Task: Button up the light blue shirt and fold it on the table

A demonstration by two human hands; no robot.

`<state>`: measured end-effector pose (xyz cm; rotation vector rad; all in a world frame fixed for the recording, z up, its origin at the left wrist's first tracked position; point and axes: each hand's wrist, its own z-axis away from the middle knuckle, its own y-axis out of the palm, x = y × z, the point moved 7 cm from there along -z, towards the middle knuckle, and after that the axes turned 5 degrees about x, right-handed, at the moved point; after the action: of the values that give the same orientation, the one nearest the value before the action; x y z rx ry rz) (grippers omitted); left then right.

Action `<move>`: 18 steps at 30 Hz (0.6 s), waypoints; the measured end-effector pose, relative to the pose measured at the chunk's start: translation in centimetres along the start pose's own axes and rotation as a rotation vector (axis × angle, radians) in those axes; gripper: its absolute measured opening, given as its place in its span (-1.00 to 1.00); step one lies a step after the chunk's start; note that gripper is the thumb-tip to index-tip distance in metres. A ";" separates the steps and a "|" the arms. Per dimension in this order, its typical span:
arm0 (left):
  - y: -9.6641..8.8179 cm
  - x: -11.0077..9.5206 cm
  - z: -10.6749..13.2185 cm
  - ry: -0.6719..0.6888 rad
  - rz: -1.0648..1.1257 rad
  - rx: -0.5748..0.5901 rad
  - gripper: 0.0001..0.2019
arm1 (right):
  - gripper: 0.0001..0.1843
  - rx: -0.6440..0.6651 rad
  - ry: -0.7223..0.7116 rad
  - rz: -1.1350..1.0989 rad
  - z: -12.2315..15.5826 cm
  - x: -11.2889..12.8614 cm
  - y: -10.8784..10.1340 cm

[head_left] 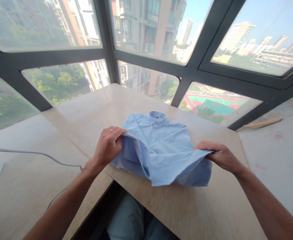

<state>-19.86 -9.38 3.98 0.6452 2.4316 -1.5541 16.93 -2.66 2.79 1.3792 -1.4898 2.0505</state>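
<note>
A light blue button-up shirt (159,143) lies on the sill with its collar at the far side and its lower part towards me. My left hand (109,143), with a ring on one finger, pinches the shirt's edge on the left and holds it raised. On the right, my right hand (218,154) grips another edge of the cloth, also lifted. Between the hands the front panels hang loosely and overlap near the middle. Sleeve folds show along both sides; the shirt's underside is mostly hidden.
The pale stone-like sill (86,116) runs to dark window frames (151,68) behind. A white cable (41,154) crosses the left side and passes behind my left arm. The sill's front edge lies above my legs (126,216). A flower-patterned wall (276,156) stands right.
</note>
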 end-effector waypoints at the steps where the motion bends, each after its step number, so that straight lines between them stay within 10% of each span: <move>1: 0.1 0.3 -0.9 -0.025 -0.002 -0.030 -0.71 | -0.47 -0.056 -0.006 0.004 -0.8 -0.2 -0.7; 8: 3.4 3.9 -9.3 -0.070 0.011 -0.072 -0.78 | -0.50 -0.230 -0.029 -0.055 -7.4 -3.6 -4.5; 18: 16.4 12.0 -20.4 -0.029 0.091 0.299 -0.75 | -0.44 -0.337 0.251 -0.288 -17.5 -17.6 -5.5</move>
<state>-21.58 17.91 -5.06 0.7640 2.1348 -1.8915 20.25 19.92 -8.46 1.0865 -1.3609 1.6379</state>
